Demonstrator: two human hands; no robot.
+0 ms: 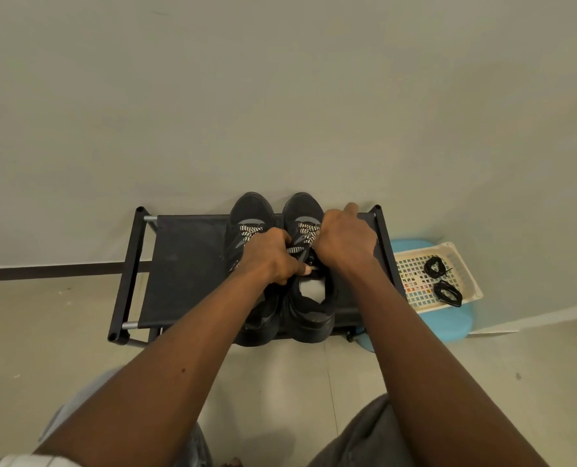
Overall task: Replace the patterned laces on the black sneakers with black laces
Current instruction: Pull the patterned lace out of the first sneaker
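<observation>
Two black sneakers stand side by side on a low black rack (186, 264), toes toward the wall. The left sneaker (251, 210) and the right sneaker (303, 205) both carry black-and-white patterned laces (305, 230). My left hand (270, 256) is closed over the gap between the shoes, pinching the patterned lace of the right sneaker near its tongue. My right hand (344, 237) rests on the right sneaker's upper, fingers curled onto its lace, index finger pointing at the wall. Two coiled black laces (433, 267) (448, 293) lie in a basket at the right.
The cream plastic basket (411, 274) sits on a light blue stool (448, 323) just right of the rack. A grey wall rises right behind the rack. Tiled floor lies in front, and my knees show at the bottom edge.
</observation>
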